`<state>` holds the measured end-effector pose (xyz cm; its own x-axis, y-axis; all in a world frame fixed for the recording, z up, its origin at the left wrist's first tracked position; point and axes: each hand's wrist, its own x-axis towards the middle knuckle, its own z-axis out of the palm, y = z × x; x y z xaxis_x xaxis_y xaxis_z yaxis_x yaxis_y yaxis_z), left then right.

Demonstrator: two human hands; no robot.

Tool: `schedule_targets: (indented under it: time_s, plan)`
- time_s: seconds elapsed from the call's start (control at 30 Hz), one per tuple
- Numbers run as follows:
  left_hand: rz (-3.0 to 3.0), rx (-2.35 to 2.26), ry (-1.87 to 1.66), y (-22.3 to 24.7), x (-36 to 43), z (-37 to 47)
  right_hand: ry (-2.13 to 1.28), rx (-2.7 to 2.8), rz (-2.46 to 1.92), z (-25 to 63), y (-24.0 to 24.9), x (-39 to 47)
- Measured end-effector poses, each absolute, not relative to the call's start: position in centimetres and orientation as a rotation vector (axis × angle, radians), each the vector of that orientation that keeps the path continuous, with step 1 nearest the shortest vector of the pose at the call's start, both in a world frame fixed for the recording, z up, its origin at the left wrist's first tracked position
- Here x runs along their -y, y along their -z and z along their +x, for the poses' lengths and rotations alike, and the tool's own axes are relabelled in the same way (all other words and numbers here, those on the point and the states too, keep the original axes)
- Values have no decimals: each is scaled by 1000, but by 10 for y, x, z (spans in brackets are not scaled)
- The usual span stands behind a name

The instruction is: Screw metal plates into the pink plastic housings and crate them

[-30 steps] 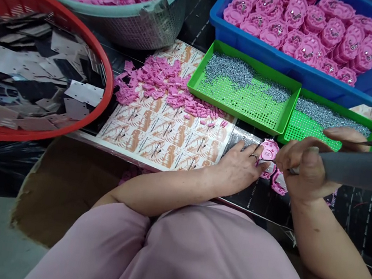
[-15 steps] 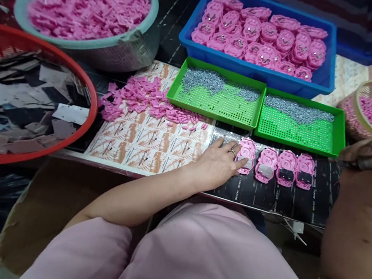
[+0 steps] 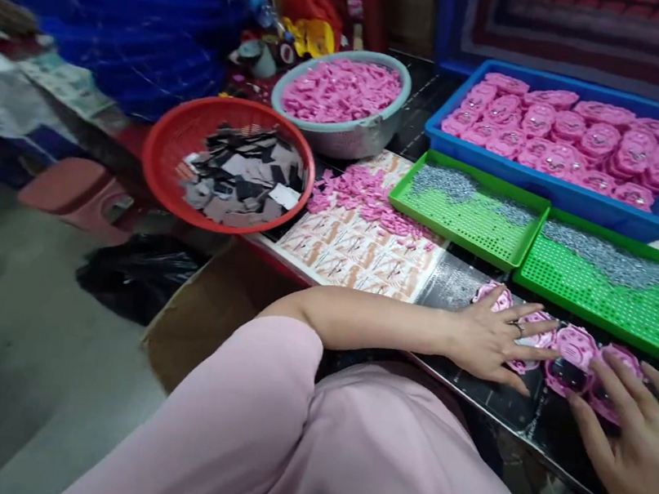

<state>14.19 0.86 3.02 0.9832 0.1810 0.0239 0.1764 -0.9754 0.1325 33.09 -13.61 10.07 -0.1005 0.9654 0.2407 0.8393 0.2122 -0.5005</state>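
Four pink casings (image 3: 575,346) lie in one row on the dark desk (image 3: 453,286), at the right and near side of the scene. The left hand (image 3: 485,340) is open, with the palm down and the fingers spread; these fingers lie across the two left casings of the row. The third casing, which shows a dark plate in its lower part, is between the two hands. The right hand (image 3: 649,431) is also open, its fingers apart, and they reach over the rightmost casing and partly hide it. I cannot tell if its fingertips press on this casing.

Just beyond the row, two green trays stand side by side: the left tray (image 3: 462,227) and the right tray (image 3: 616,315), both with small grey metal pieces at their far part. Behind them is a blue bin (image 3: 562,185), in which many pink casings are stacked. To the left of the trays, a heap of small pink parts (image 3: 363,190) lies on a patterned sheet (image 3: 359,255). Farther left there is a red basket (image 3: 175,141) with thin dark and pale plates, and behind it a grey-green basket (image 3: 351,141) full of pink parts.
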Motion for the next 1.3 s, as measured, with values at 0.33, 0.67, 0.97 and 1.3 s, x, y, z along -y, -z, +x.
schedule_targets:
  time_s: [0.33,0.67,0.97,1.3]
  plan:
    - [3058,-379,-53,-25,-2,53,125,2264,-1843,267,-3,118]
    - [3043,-476,-174,-20,-15,-22,189,2335,-1576,215,-59,61]
    - [3003,-472,-325,-14,-18,-23,-8,2488,-1712,155,-51,-69]
    - [2994,-440,-609,-3,-20,-39,-625,2225,-1655,156,-56,-68]
